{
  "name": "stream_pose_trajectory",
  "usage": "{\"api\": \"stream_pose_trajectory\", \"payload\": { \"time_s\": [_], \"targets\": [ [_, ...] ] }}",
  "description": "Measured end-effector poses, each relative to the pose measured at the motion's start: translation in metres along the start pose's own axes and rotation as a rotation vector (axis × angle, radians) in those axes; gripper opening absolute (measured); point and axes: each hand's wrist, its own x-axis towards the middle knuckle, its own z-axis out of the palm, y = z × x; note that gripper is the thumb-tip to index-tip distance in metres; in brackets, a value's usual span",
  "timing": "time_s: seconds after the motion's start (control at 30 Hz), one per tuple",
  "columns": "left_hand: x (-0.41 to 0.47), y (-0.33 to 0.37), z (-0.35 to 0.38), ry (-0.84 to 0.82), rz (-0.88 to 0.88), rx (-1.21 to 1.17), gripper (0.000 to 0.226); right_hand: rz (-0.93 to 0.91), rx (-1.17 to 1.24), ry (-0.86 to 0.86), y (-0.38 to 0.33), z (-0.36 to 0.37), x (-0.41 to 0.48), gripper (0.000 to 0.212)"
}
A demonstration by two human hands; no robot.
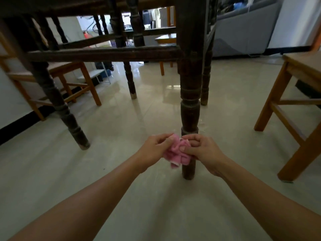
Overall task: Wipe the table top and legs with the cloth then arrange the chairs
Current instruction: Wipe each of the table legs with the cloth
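Left hand (157,147) pinches pink cloth (175,154) | right hand (201,150) pinches it too | cloth between hands, against table leg (189,108)

Open floor (156,206) lies around the near table leg (189,108); a chair (295,108) stands to its right.

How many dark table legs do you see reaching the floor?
4. Nearest leg, at the cloth; left leg; far leg at centre; right leg, just behind the nearest. None looks hidden.
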Motion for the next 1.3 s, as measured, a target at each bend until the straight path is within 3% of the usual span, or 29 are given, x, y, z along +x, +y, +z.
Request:
{"api": "stream_pose_trajectory", "payload": {
  "time_s": [0.13,0.3,0.37,0.5,0.57,0.63,0.73,0.87,0.93,1.03,1.07,1.13,1.23,1.3],
  "targets": [
    [-0.009,0.023,0.005,-0.046,-0.088,-0.292,0.028,-0.19,-0.143,0.103,-0.019,0.016,-0.009,0.024],
    [-0.004,0.034,-0.008,0.157,-0.114,-0.377,0.025,-0.028,-0.156,-0.279,-0.053,0.004,-0.014,0.042],
    [-0.001,0.04,-0.011,0.236,-0.087,-0.365,0.021,-0.027,-0.246,-0.12,-0.069,-0.008,-0.008,0.039],
    [0.018,0.062,-0.015,0.518,0.121,-0.224,0.021,-0.247,-0.337,0.448,-0.115,-0.036,0.007,0.031],
    [0.035,0.076,-0.011,0.666,0.2,-0.144,0.015,-0.298,-0.31,0.474,-0.137,-0.041,0.012,0.037],
    [0.049,0.094,0.002,0.729,0.269,-0.053,0.008,-0.303,-0.288,0.389,-0.149,-0.037,0.016,0.041],
    [0.042,0.094,0.039,0.674,0.444,0.169,0.027,-0.295,-0.206,0.239,-0.149,-0.025,0.013,0.044],
    [0.01,0.051,0.073,0.291,0.651,0.502,0.026,-0.264,-0.214,0.166,-0.144,-0.032,0.012,0.066],
    [0.015,0.052,0.052,0.428,0.626,0.386,0.02,-0.242,-0.255,0.137,-0.147,-0.04,0.014,0.069],
    [0.041,0.091,0.009,0.811,0.47,0.182,0.015,-0.215,-0.256,0.132,-0.153,-0.05,0.016,0.069],
    [0.049,0.1,0.005,0.845,0.492,0.132,0.014,-0.208,-0.251,0.13,-0.153,-0.052,0.016,0.069],
    [0.057,0.101,0.013,0.776,0.583,0.165,0.015,-0.2,-0.258,0.116,-0.153,-0.055,0.017,0.071],
    [0.055,0.077,0.025,0.614,0.701,0.406,0.015,-0.194,-0.272,0.101,-0.152,-0.057,0.017,0.072],
    [0.052,0.072,0.015,0.53,0.668,0.335,0.014,-0.194,-0.273,0.1,-0.153,-0.059,0.019,0.071]
  ]
}}
